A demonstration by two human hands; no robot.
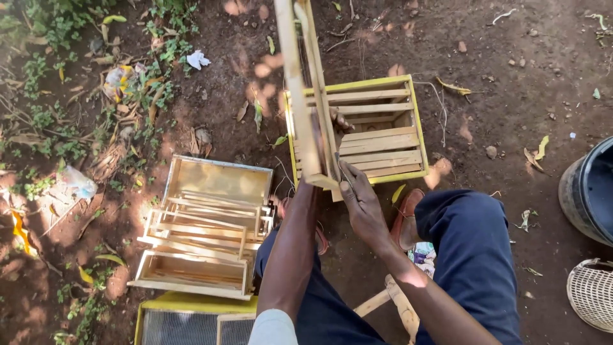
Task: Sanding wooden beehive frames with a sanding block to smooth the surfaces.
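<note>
Wooden frame [305, 96] — left hand [338, 121] fingers curl round its far side, right hand [361, 201] fingers pinch its bottom corner.

The frame [305, 96] was pale, bare wood, and the box [383, 128] beneath it was the same wood with a yellow-painted rim. The trousers [472, 255] were dark blue, the sandal [403, 220] reddish brown, and the ground [511, 76] dark brown with dappled light. The basket [590, 294] was off-white with a fine lattice pattern, and the bucket [587, 191] black.
</note>
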